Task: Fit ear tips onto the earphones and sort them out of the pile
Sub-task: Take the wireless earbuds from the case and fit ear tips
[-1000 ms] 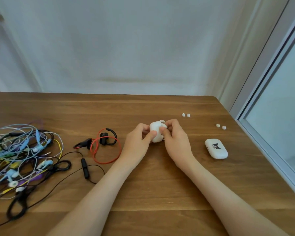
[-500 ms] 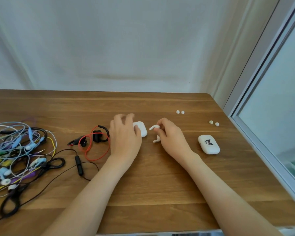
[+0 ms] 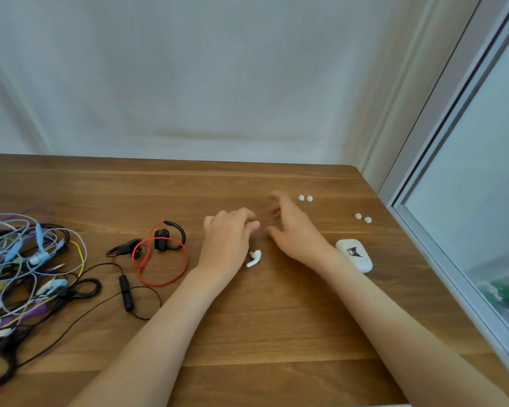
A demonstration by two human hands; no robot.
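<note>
Head view. A second ago both hands hold a white charging case together above the middle of the table (image 3: 276, 333). Half a second ago the case is down under the left hand and two earbuds lie by the right. Now the hands are apart.

The left hand (image 3: 227, 239) sits knuckles-up with its fingers curled toward the wood. The case no longer shows, and I cannot tell whether it or the second earbud is under that hand. One white earbud (image 3: 254, 257) lies bare on the table, just beside the heel of the left hand, its stem pointing toward the near edge.

The right hand (image 3: 294, 230) is motion-blurred, with fingers spread and nothing visible in them. It stretches toward the far edge, fingertips near the closer pair of ear tips (image 3: 305, 198). A second pair of tips (image 3: 362, 217) lies nearer the right edge. A printed case (image 3: 354, 255) rests just beside the right wrist.

The work appears to be shifting from emptying the case to fetching a tip for the earbud.

The pile (image 3: 27, 274) of tangled cords stays at the left edge, so most sorting seems still ahead. The neckband earphones (image 3: 159, 248) lie apart, between the pile and the left hand.
</note>
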